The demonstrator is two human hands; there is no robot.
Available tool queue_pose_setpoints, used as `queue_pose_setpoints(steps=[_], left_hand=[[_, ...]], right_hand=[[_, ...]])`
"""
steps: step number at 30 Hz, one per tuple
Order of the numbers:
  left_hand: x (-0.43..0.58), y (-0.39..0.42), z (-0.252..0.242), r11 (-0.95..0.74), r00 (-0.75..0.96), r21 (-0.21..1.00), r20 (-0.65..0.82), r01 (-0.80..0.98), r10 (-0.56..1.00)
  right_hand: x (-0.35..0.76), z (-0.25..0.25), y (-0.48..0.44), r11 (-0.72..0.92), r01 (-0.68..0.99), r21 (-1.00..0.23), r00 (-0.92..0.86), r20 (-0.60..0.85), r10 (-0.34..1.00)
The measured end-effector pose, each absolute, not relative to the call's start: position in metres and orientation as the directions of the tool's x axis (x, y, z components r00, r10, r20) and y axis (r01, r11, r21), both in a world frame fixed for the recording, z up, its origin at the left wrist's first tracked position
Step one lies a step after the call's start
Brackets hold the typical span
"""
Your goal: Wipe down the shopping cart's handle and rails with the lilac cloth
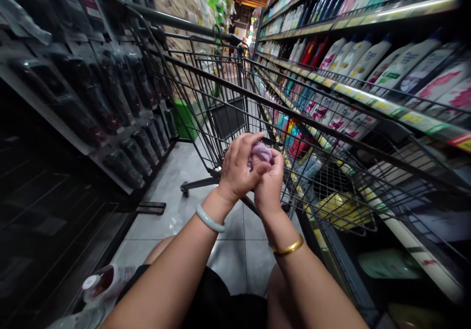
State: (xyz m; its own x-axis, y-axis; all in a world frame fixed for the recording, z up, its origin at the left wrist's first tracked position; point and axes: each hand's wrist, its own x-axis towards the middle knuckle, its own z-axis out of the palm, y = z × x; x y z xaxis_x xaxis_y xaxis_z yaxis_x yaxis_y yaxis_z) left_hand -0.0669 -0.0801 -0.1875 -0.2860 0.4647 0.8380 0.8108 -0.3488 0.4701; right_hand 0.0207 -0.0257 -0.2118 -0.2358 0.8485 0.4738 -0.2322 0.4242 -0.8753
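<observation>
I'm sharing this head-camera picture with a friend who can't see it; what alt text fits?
A person's left hand, with a pale green bangle at the wrist, and right hand, with a gold bangle, cup a bunched lilac item before a wire shopping cart. Bottles line shelves at picture right; packaged goods hang at left.

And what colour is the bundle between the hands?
The bundle is pale purple; the head view shows it best.

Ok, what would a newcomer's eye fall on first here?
First, the purple bundle, cupped between the left hand and right hand mid-view. Then the pale bangle below the left hand and the gold bangle below the right. Beyond the hands stands a dark shopping cart, with bottles lining the shelves at right.
</observation>
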Motion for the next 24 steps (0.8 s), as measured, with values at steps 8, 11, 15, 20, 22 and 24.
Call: queue_pose_setpoints(steps=[8,11,15,20,22,24], left_hand=[[-0.071,-0.080,-0.206,-0.218,-0.307,0.432,0.844,0.875,0.441],[-0.091,-0.073,-0.207,-0.153,-0.495,0.558,0.810,0.816,0.314],[-0.128,-0.069,-0.213,-0.076,-0.744,0.744,0.667,0.664,0.036],[-0.144,-0.056,-0.239,-0.130,-0.939,0.932,0.343,0.338,0.017],[-0.139,-0.050,-0.251,-0.178,-0.961,0.948,0.274,0.265,0.029],[-0.134,-0.047,-0.260,-0.223,-0.976,0.955,0.210,0.195,0.048]], right_hand=[[0.035,-0.181,-0.024,0.015,-0.443,-0.896,-0.502,0.262,0.824],[0.051,-0.171,-0.017,0.239,-0.256,-0.937,-0.556,0.345,0.756],[0.069,-0.158,-0.011,0.631,-0.138,-0.763,-0.358,0.632,0.687],[0.088,-0.144,-0.008,0.803,-0.069,-0.592,-0.212,0.795,0.568],[0.100,-0.134,-0.009,0.887,0.007,-0.461,-0.138,0.878,0.458],[0.115,-0.123,-0.011,0.928,0.092,-0.362,-0.048,0.929,0.367]])
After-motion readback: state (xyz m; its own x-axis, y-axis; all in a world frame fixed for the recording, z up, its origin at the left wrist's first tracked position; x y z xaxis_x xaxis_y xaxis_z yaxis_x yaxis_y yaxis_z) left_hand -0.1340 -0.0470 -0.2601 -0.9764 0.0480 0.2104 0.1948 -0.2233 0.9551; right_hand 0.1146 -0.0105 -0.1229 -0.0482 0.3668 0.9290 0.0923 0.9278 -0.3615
